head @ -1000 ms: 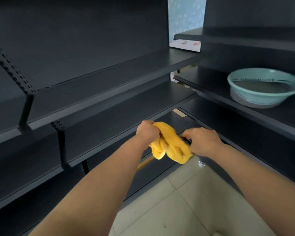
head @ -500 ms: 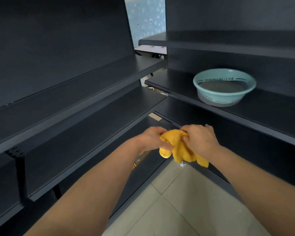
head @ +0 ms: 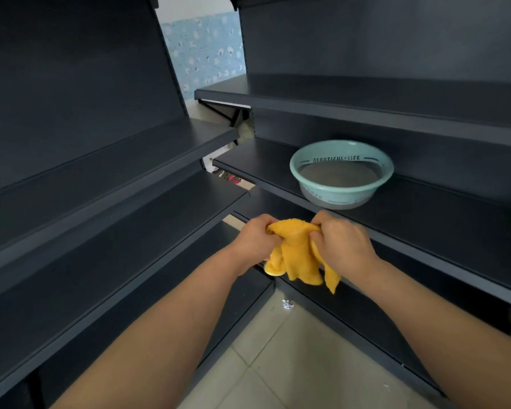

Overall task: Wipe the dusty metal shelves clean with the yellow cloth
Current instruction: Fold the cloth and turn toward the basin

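The yellow cloth (head: pixel 300 255) hangs bunched between both hands in mid-air, above the corner where two dark metal shelf units meet. My left hand (head: pixel 255 239) grips its left part and my right hand (head: pixel 341 242) grips its right part, fingers curled into the fabric. Loose ends of the cloth dangle below the hands. Dark shelves (head: pixel 106 219) run along the left, and another dark shelf (head: pixel 431 214) lies just behind my right hand.
A pale green basin (head: pixel 341 172) holding murky water stands on the right-hand shelf, beyond my right hand. Beige floor tiles (head: pixel 278 358) show below between the units. A small scrap of litter (head: pixel 287 304) lies on the floor. A patterned blue wall (head: pixel 207 51) shows through the gap.
The view has swung right, bringing the basin nearer the centre. Both hands have shifted their grip on the cloth, which now hangs spread lower between them.
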Action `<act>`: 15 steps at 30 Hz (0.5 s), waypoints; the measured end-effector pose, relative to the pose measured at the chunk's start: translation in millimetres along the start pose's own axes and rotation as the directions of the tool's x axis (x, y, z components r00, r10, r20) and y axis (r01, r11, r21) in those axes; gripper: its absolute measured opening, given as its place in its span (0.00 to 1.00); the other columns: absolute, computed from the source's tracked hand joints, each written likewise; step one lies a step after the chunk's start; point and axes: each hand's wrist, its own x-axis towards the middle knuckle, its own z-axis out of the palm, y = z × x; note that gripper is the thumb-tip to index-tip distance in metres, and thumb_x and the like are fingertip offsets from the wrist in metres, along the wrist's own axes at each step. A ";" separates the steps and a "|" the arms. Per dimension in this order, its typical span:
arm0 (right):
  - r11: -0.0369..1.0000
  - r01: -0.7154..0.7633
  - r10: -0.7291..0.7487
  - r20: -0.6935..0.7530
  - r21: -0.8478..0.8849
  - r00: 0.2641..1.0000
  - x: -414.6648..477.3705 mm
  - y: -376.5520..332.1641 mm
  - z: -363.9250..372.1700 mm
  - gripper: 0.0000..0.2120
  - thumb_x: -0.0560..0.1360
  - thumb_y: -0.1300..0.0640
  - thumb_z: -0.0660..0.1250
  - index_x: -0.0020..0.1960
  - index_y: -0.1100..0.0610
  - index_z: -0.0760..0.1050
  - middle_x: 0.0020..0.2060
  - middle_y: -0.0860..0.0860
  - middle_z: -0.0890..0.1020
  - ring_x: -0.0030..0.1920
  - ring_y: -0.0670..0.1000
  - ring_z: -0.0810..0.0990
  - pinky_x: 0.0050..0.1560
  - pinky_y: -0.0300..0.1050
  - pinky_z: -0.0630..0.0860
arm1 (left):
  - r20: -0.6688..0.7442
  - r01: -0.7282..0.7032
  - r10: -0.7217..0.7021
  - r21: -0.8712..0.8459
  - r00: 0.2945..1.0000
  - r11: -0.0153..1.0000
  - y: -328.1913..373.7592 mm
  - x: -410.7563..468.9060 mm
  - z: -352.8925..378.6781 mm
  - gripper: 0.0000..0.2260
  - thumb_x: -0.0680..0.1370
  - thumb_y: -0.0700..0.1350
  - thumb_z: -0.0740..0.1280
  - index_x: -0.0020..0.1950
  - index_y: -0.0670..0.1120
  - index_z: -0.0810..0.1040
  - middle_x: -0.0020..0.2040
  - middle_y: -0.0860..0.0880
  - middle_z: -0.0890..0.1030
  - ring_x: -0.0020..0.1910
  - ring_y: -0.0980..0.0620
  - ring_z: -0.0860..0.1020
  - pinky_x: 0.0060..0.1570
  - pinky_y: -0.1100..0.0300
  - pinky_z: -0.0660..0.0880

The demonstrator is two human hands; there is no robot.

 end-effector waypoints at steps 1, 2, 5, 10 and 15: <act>1.000 -0.010 0.011 -0.008 0.015 1.000 4.9 5.6 -4.3 0.09 0.81 0.51 0.57 0.57 0.53 0.71 0.44 0.52 0.83 0.46 0.56 0.81 0.49 0.51 0.74 | 0.119 0.035 -0.026 -0.075 0.992 0.997 5.4 2.7 2.4 0.16 0.75 0.39 0.68 0.61 0.51 0.72 0.57 0.46 0.78 0.56 0.48 0.78 0.54 0.50 0.80; 1.000 -0.015 0.015 -0.011 0.027 1.000 9.6 10.9 -8.2 0.09 0.81 0.52 0.57 0.57 0.53 0.71 0.44 0.52 0.83 0.47 0.56 0.81 0.49 0.51 0.73 | 0.214 0.070 -0.045 -0.106 0.976 0.992 10.0 6.1 5.8 0.20 0.75 0.41 0.71 0.64 0.53 0.69 0.59 0.48 0.77 0.59 0.50 0.77 0.55 0.51 0.79; 0.998 0.001 0.000 -0.002 0.056 1.000 20.6 24.5 -16.7 0.07 0.80 0.53 0.59 0.56 0.51 0.72 0.46 0.50 0.83 0.50 0.54 0.81 0.52 0.51 0.73 | 0.164 0.041 -0.039 -0.008 0.986 0.999 16.7 19.5 24.5 0.23 0.73 0.49 0.73 0.66 0.55 0.69 0.57 0.53 0.77 0.57 0.52 0.76 0.47 0.54 0.77; 0.998 -0.009 0.009 0.004 0.065 1.000 32.0 45.8 -14.5 0.15 0.77 0.53 0.64 0.62 0.47 0.71 0.54 0.47 0.80 0.56 0.51 0.80 0.55 0.52 0.74 | -0.244 -0.115 0.098 -0.057 0.965 0.992 28.4 53.1 37.0 0.07 0.76 0.42 0.67 0.47 0.55 0.77 0.49 0.48 0.81 0.51 0.47 0.80 0.53 0.46 0.79; 0.998 -0.066 0.067 -0.043 0.005 0.997 58.8 52.3 -12.3 0.19 0.76 0.48 0.64 0.66 0.47 0.69 0.53 0.48 0.81 0.56 0.53 0.80 0.55 0.52 0.73 | -0.167 -0.193 0.173 -0.115 0.971 0.974 52.1 87.7 24.6 0.10 0.77 0.39 0.66 0.51 0.54 0.77 0.52 0.48 0.81 0.55 0.47 0.79 0.56 0.50 0.77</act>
